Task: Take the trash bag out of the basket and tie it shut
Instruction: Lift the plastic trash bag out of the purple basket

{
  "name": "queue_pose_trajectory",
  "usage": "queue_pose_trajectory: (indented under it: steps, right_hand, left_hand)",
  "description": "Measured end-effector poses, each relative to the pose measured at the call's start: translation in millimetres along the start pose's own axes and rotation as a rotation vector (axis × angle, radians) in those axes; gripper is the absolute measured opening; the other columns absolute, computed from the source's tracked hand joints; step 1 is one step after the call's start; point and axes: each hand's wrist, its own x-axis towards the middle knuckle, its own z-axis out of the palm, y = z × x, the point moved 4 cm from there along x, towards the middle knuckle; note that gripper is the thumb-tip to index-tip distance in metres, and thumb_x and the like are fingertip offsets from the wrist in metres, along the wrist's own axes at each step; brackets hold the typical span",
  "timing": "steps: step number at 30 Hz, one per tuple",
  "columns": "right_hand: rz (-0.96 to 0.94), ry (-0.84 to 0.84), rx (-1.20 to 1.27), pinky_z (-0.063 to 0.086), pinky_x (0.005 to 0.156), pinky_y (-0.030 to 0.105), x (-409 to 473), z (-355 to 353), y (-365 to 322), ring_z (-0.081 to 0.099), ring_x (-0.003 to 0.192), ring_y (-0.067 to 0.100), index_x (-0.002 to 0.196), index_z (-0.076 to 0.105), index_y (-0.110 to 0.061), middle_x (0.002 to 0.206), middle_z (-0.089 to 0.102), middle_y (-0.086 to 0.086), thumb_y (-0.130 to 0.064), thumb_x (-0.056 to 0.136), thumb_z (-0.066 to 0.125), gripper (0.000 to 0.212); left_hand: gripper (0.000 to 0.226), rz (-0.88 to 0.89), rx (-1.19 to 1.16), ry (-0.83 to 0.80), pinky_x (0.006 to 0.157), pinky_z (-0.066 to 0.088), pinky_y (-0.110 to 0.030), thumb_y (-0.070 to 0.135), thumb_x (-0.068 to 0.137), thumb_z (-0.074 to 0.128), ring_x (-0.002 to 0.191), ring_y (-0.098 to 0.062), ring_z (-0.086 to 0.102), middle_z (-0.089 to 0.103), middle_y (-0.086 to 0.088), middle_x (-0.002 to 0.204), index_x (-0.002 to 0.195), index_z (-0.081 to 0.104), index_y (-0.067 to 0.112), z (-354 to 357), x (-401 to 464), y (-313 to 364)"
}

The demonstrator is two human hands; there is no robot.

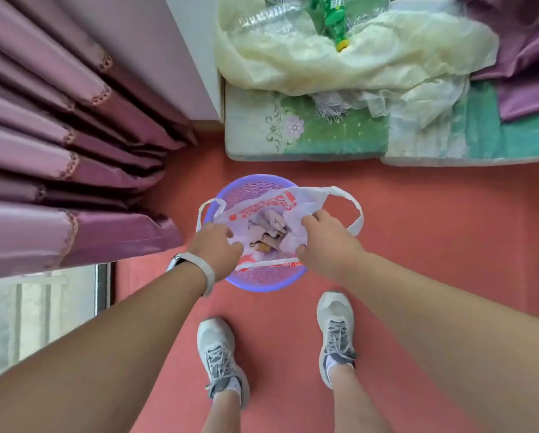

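A round purple plastic basket (263, 281) stands on the red floor in front of my feet. Inside it sits a white trash bag (305, 201) with red print, its mouth wide and crumpled paper trash (269, 228) showing within. One loop handle hangs over the basket's left rim, the other sticks out to the right. My left hand (216, 245), with a white watch at the wrist, pinches the bag's left edge. My right hand (323, 237) grips the bag's right edge near the right handle.
Purple curtains (59, 157) hang at the left, with a window below them. A green floral mattress (305, 132) lies beyond the basket, carrying a cream cloth, clear bottles and a green bottle (334, 20). My two grey sneakers (219, 354) stand just behind the basket.
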Motion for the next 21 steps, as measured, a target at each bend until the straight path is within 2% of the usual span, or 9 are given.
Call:
queue_pose_trajectory:
  steps: [2, 6, 9, 12, 15, 19, 21]
  right_hand:
    - [0.023, 0.052, -0.041, 0.041, 0.080, 0.040, 13.1, 6.2, 5.3, 0.049, 0.117, 0.037, 0.119, 0.052, -0.007, 0.124, 0.048, 0.014, -0.025, 0.091, 0.054, 0.034]
    - [0.074, 0.037, -0.158, 0.033, 0.073, 0.037, 27.9, 27.6, 15.1, 0.051, 0.111, 0.036, 0.120, 0.044, -0.012, 0.122, 0.047, 0.013, -0.029, 0.085, 0.064, 0.044]
    - [0.129, 0.039, -0.142, 0.035, 0.072, 0.038, 34.8, 43.4, 22.7, 0.052, 0.111, 0.036, 0.130, 0.037, -0.014, 0.125, 0.043, 0.013, -0.026, 0.081, 0.070, 0.060]
    - [0.199, 0.035, -0.068, 0.038, 0.074, 0.039, 37.9, 54.2, 26.3, 0.052, 0.114, 0.036, 0.145, 0.025, -0.014, 0.128, 0.042, 0.013, -0.021, 0.081, 0.070, 0.078]
    - [0.243, 0.041, -0.111, 0.041, 0.079, 0.041, 40.4, 58.0, 29.1, 0.053, 0.115, 0.034, 0.147, 0.023, -0.016, 0.128, 0.045, 0.013, -0.020, 0.081, 0.069, 0.080]
    - [0.266, 0.078, -0.131, 0.042, 0.082, 0.041, 43.0, 53.8, 32.5, 0.055, 0.116, 0.035, 0.141, 0.031, -0.013, 0.127, 0.053, 0.013, -0.011, 0.082, 0.062, 0.067]
    - [0.244, 0.086, -0.126, 0.042, 0.082, 0.040, 42.5, 50.9, 30.6, 0.057, 0.114, 0.036, 0.134, 0.038, -0.011, 0.123, 0.058, 0.013, -0.008, 0.084, 0.058, 0.055]
  left_hand:
    - [0.043, 0.023, 0.115, 0.076, 0.099, 0.041, -0.041, 0.027, 0.082, 0.054, 0.122, -0.033, 0.046, 0.044, -0.013, 0.139, 0.123, 0.058, 0.012, 3.8, 12.4, -3.8]
    - [0.047, 0.006, 0.341, 0.120, 0.093, 0.038, -0.045, 0.033, 0.083, 0.051, 0.124, -0.033, 0.039, 0.041, -0.009, 0.138, 0.126, 0.049, 0.016, 14.1, 26.8, -22.2]
    - [0.058, -0.029, 0.421, 0.143, 0.088, 0.040, -0.047, 0.047, 0.086, 0.048, 0.121, -0.036, 0.045, 0.043, -0.013, 0.134, 0.133, 0.037, 0.015, 21.0, 34.4, -35.0]
    - [0.068, -0.084, 0.388, 0.142, 0.086, 0.042, -0.047, 0.053, 0.087, 0.047, 0.121, -0.039, 0.047, 0.042, -0.015, 0.135, 0.139, 0.028, 0.014, 27.0, 37.7, -43.5]
    - [0.064, -0.116, 0.310, 0.151, 0.078, 0.042, -0.044, 0.047, 0.086, 0.051, 0.113, -0.039, 0.053, 0.044, -0.015, 0.134, 0.135, 0.030, 0.011, 27.0, 37.1, -45.0]
    - [0.064, -0.136, 0.187, 0.121, 0.065, 0.041, -0.035, 0.039, 0.083, 0.053, 0.079, -0.033, 0.057, 0.058, -0.013, 0.111, 0.137, 0.029, 0.013, 30.1, 36.5, -45.3]
    - [0.062, -0.164, 0.139, 0.132, 0.063, 0.039, -0.033, 0.037, 0.083, 0.054, 0.074, -0.028, 0.053, 0.059, -0.012, 0.109, 0.136, 0.033, 0.013, 31.0, 37.2, -46.0]
